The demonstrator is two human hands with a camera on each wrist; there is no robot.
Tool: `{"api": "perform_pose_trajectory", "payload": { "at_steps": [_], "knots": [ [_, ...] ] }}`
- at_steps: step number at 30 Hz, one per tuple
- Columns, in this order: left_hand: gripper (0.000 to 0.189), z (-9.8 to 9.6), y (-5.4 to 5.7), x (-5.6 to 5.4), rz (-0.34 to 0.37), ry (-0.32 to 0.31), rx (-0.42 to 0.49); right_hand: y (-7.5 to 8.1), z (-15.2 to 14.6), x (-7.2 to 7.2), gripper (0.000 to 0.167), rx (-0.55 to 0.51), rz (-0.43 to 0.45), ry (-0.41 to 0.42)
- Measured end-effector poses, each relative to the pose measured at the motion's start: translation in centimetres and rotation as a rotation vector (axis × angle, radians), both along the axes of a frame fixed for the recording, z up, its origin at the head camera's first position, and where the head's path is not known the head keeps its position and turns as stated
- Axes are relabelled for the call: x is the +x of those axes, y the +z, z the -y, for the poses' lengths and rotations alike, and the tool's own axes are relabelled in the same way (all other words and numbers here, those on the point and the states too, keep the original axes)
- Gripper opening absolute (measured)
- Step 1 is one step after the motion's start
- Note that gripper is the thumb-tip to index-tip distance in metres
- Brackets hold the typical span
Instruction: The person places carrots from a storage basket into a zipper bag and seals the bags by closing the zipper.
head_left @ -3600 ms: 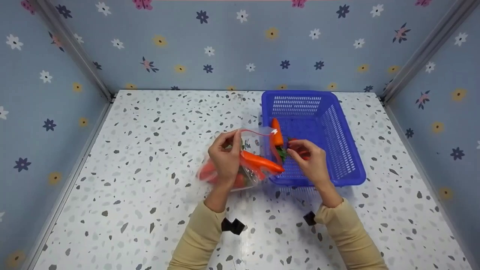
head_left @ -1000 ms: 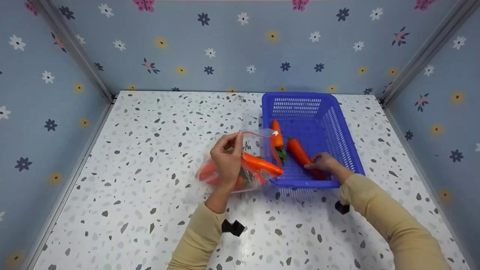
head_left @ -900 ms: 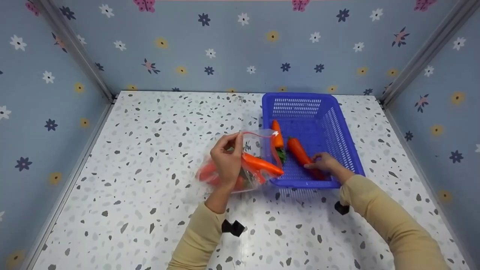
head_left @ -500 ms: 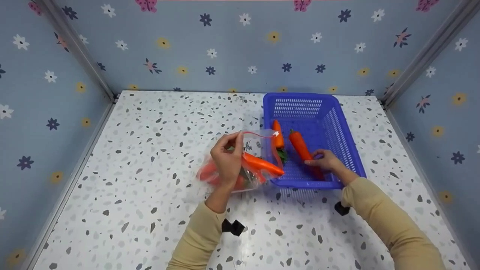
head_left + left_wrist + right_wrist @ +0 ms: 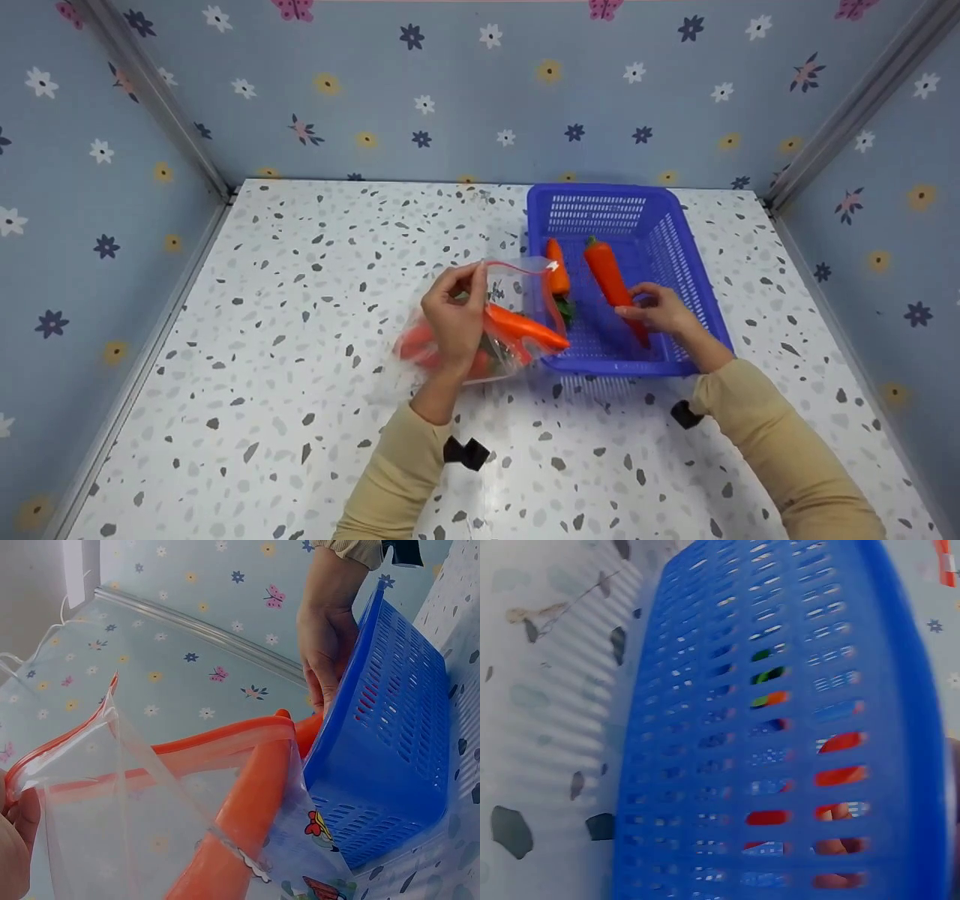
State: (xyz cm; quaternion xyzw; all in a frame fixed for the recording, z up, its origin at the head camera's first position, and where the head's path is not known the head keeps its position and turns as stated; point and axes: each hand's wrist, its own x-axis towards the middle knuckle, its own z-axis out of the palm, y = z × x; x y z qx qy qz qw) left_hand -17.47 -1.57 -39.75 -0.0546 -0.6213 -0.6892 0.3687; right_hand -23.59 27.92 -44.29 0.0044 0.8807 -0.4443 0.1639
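My left hand [image 5: 456, 311] pinches the rim of a clear zip bag [image 5: 514, 277] with a red seal, its mouth open toward the right. Inside the bag lies an orange carrot [image 5: 529, 328], its tip at the mouth, with red pieces and something green behind it. In the left wrist view the carrot [image 5: 240, 825] leans up to the bag's edge. My right hand [image 5: 660, 309] grips a long orange-red carrot [image 5: 609, 274] by its lower part, tilted, over the blue basket [image 5: 694, 262]. The right wrist view sees mostly the basket's slotted wall [image 5: 727, 727], which hides most of that hand.
Another orange carrot [image 5: 557, 266] with green leaves [image 5: 565, 309] lies along the basket's left side, partly behind the bag. Speckled white tabletop [image 5: 300, 337] surrounds the bag and basket. A flowered panel [image 5: 450, 90] stands behind the table, with more panels at both sides.
My right hand has gone lower into the basket, taken hold of the long carrot and raised it slightly, top end toward the back. My left hand and the bag stay in place.
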Motion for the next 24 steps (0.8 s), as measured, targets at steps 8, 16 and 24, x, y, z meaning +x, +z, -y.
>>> {"api": "perform_pose_trajectory", "payload": {
  "at_steps": [8, 16, 24],
  "knots": [
    [0.009, 0.0, -0.8, -0.4, -0.012, -0.006, 0.008, 2.2, 0.6, 1.0, 0.048, -0.025, -0.062, 0.009],
    [0.013, 0.0, -1.6, -0.9, -0.015, 0.007, -0.007, 3.8, 1.8, 2.9, 0.044, 0.009, -0.207, 0.119],
    [0.009, 0.1, -1.1, -0.5, -0.004, 0.023, -0.006, 5.1, 4.0, 5.1, 0.034, -0.01, -0.277, 0.219]
  ]
}}
